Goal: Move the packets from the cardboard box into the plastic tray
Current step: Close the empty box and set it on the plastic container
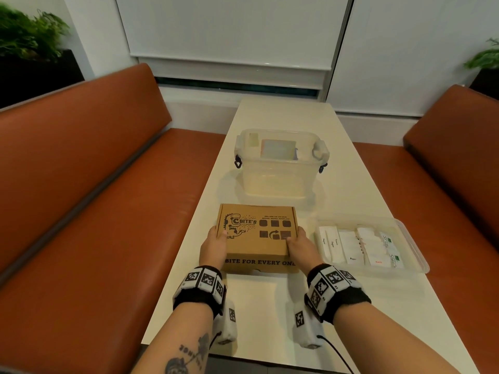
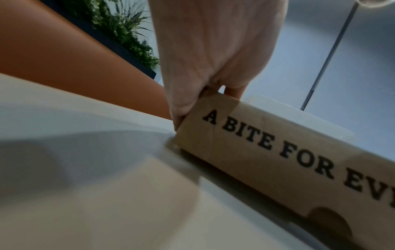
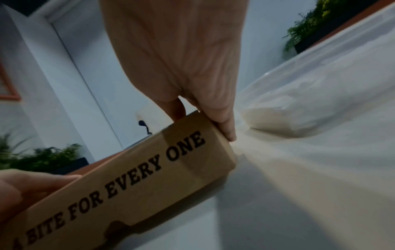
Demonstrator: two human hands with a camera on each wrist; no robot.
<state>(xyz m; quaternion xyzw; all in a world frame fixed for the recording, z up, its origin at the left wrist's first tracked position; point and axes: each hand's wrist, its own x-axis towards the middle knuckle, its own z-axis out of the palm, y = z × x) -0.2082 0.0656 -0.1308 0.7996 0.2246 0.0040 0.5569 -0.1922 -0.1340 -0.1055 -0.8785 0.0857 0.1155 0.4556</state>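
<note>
Clear lidless tub mid-table (card-like item inside); orange benches both sides; potted plants behind.

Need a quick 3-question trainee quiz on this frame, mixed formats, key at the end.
1. True or false: the cardboard box has its lid open.
2. Which hand grips the box's side nearer the plastic tray? A) left hand B) right hand
3. Fill in: beyond the box stands a clear plastic ____ with latch handles.

Key: 1. False, the lid is closed. 2. B. 3. tub. The packets lie in the tray.
</note>
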